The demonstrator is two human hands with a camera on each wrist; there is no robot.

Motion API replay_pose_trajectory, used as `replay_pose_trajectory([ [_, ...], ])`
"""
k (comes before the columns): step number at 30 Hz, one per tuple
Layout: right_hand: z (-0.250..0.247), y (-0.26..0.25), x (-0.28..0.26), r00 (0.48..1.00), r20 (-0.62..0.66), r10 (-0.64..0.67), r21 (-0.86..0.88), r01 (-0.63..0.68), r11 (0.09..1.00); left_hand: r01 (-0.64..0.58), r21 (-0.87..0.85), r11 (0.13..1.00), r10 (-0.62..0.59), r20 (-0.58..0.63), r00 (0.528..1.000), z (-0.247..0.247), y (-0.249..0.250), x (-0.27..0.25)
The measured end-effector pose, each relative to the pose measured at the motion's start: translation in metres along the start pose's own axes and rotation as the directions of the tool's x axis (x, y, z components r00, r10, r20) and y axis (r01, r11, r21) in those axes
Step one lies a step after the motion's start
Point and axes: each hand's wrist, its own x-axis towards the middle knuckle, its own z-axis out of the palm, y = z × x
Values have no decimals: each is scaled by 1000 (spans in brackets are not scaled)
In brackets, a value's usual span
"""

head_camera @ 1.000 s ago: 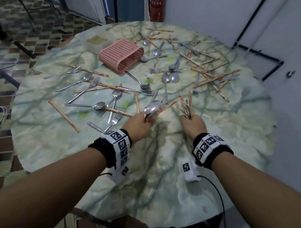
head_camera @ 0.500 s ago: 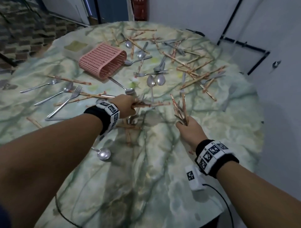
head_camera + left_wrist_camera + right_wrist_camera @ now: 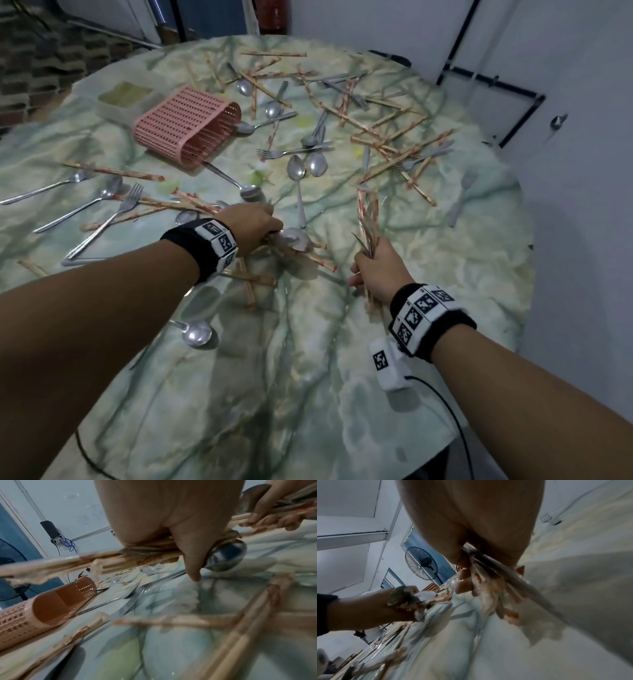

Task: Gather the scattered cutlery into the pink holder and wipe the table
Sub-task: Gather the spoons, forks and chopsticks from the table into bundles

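Note:
The pink holder (image 3: 186,125) lies on its side at the table's far left, its mouth facing right; the left wrist view shows the holder (image 3: 42,608) hollow inside. My left hand (image 3: 255,228) grips a bundle of spoons and wrapped chopsticks (image 3: 296,245) low over the table's middle. The left wrist view has that hand (image 3: 192,555) curled round a spoon bowl (image 3: 226,557) and chopstick sleeves. My right hand (image 3: 375,270) holds an upright bundle of wrapped chopsticks and forks (image 3: 368,219). In the right wrist view my right hand (image 3: 471,574) clasps the same bundle (image 3: 496,593).
Loose spoons, forks and wrapped chopsticks cover the marble-patterned table (image 3: 308,394), dense at the far right (image 3: 394,137) and at the left (image 3: 113,202). One spoon (image 3: 197,332) lies near my left forearm. A white tub (image 3: 123,97) stands behind the holder. A wall runs along the right.
My left hand swung left with its bundle, then slid back a little toward the middle. My right hand stayed put and kept its upright bundle.

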Motion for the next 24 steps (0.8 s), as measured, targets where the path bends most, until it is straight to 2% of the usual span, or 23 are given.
replay_pose_trajectory([
  [3, -6, 0, 0, 999, -33, -16, -32, 15, 999, -101, 15, 995, 102, -137, 985, -1, 0, 0],
  [8, -21, 6, 4, 993, -113, -16, -23, 13, 1000, -92, 168, 981, 136, -274, 952, -29, 27, 11],
  [12, -39, 16, 5, 987, -163, 6, -29, -11, 1000, -74, -63, 995, 56, -245, 968, -63, 78, 22],
  [14, -51, 20, 5, 980, -193, 41, -21, -46, 999, -9, -232, 973, -48, -236, 971, -69, 101, 38],
  [16, -65, 24, 5, 975, -216, 59, -26, -66, 997, 34, -389, 921, -126, -216, 968, -71, 126, 55],
  [19, -87, 34, 6, 964, -252, 88, -8, -93, 996, 125, -580, 805, -218, -93, 972, -67, 162, 83],
  [24, -131, 55, 6, 937, -337, 90, -53, -115, 992, 291, -789, 541, -340, 111, 934, -44, 205, 117],
])
